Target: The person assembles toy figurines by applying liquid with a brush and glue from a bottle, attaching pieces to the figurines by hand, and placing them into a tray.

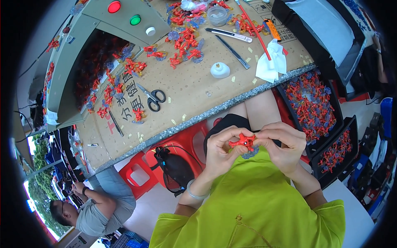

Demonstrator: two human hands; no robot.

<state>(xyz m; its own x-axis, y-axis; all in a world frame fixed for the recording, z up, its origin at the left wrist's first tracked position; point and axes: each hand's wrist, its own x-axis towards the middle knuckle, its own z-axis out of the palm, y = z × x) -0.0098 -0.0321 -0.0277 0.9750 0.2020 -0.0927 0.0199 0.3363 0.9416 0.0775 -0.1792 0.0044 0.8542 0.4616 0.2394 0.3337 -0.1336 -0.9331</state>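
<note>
Over my lap I hold a small red plastic figurine [243, 141] with a translucent blue piece [250, 153] below it. My left hand [222, 149] pinches its left side between thumb and fingers. At its right side, the thumb and fingers of my right hand [284, 144] are closed on the same figurine. Whether a separate tiny part sits between my right fingertips is hidden. On the cardboard-covered table [194, 91] beyond my hands lies a heap of similar red figurines [186, 43] with blue and yellow clear parts.
Scissors [154, 100], a utility knife [229, 34], a white bottle [220, 70] and a white cloth [271, 66] lie on the table. A grey machine [120, 20] stands at the left. Black trays of figurines [310, 105] sit at my right. A person [99, 206] sits at the far left.
</note>
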